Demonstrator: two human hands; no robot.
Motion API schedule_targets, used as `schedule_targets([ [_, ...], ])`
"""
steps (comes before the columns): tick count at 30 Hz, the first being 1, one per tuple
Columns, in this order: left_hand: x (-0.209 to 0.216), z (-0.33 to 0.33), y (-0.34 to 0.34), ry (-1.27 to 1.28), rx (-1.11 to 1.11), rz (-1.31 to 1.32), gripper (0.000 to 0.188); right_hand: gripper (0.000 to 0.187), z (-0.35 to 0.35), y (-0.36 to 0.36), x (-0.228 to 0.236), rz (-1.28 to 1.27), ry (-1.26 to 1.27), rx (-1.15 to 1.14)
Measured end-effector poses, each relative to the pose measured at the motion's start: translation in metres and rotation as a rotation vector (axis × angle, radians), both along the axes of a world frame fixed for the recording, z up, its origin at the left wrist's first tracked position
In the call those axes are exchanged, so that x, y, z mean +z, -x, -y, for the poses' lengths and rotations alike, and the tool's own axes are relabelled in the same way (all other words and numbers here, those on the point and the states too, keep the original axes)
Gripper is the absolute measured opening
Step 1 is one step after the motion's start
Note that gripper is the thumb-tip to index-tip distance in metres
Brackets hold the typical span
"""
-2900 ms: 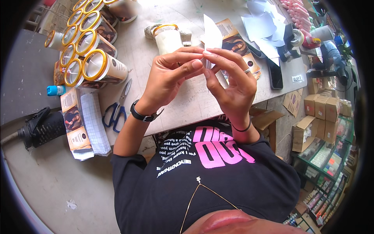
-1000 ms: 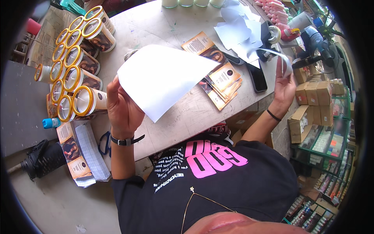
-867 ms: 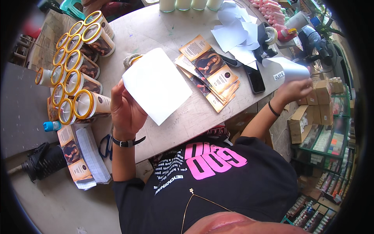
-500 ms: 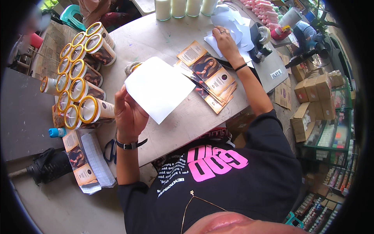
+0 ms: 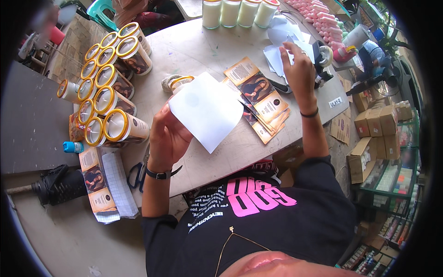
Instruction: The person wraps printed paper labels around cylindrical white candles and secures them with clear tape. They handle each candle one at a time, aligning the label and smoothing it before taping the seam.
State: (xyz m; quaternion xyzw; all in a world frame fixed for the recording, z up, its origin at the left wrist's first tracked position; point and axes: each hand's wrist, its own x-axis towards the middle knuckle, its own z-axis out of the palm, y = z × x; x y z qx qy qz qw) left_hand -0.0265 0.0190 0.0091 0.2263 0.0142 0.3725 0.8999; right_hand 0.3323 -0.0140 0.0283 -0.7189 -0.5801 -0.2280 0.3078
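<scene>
A: Which step is in hand, would you say?

B: My guess is preparing a sticky label, with the sheet between peeling and placing. The left hand (image 5: 173,138) grips a white sheet (image 5: 207,113) by its left edge; the fingertips are partly hidden behind it

A: Where is that sheet exactly?

B: Held up over the near part of the table (image 5: 168,48), partly covering a gold-rimmed jar (image 5: 182,81) from our view. I can't tell whether it touches the printed labels (image 5: 265,99) just beside it

A: And the right hand (image 5: 300,76)?

B: Raised near the loose white papers (image 5: 277,40), fingers bent and parted, gripping nothing that I can see

A: So what does the next move call for?

B: Probably both hands on the sheet, lining it up with the jar, without creasing it

A: What's in the containers?

B: The group of labelled jars (image 5: 136,129) at the left shows white fill inside gold rims, perhaps wax. The glass jars (image 5: 229,14) at the far edge look full of something white too. The half-hidden jar's contents I can't make out, and the open carton (image 5: 356,170) at the right holds small white pieces
</scene>
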Motion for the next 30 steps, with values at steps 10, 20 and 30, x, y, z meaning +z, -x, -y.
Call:
schedule_targets([
  [10, 0.005, 0.014, -0.015, -0.147, 0.002, -0.029, 0.041, 0.054, 0.073, 0.149, -0.016, -0.149, -0.304, 0.395],
  [20, 0.006, 0.013, -0.020, -0.962, 0.842, -0.790, 0.037, 0.020, 0.041, 0.137, 0.007, -0.951, -0.531, 0.332],
  [30, -0.012, 0.013, 0.021, -0.710, 0.756, -0.896, 0.052, 0.017, 0.034, 0.176, -0.046, -1.824, -0.053, 0.546],
])
